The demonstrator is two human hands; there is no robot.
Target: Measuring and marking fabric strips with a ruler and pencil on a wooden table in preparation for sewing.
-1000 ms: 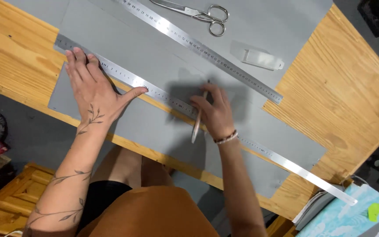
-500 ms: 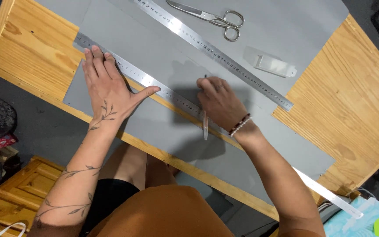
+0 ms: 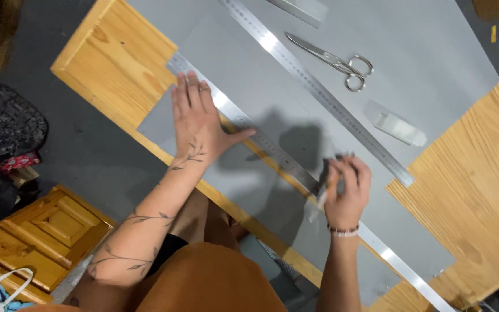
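Head view: our left hand [image 3: 197,124] lies flat, fingers spread, pinning the long steel ruler [image 3: 249,130] on the grey sheet [image 3: 272,110] covering the wooden desk [image 3: 111,63]. Our right hand [image 3: 347,193] is closed around a slim marking tool [image 3: 322,195] at the ruler's near edge. We judge we're mid-line; next needs steady pressure.

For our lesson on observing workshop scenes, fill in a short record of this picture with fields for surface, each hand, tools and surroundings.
Surface: wooden table covered by grey sheet material.
Left hand: left hand pressed flat on the near metal ruler, fingers spread.
Right hand: right hand holds a slim pen-like tool against the same ruler's edge.
Other tools: second long ruler, scissors, a pale flat tool, all untouched.
Surroundings: wooden panel on the floor.
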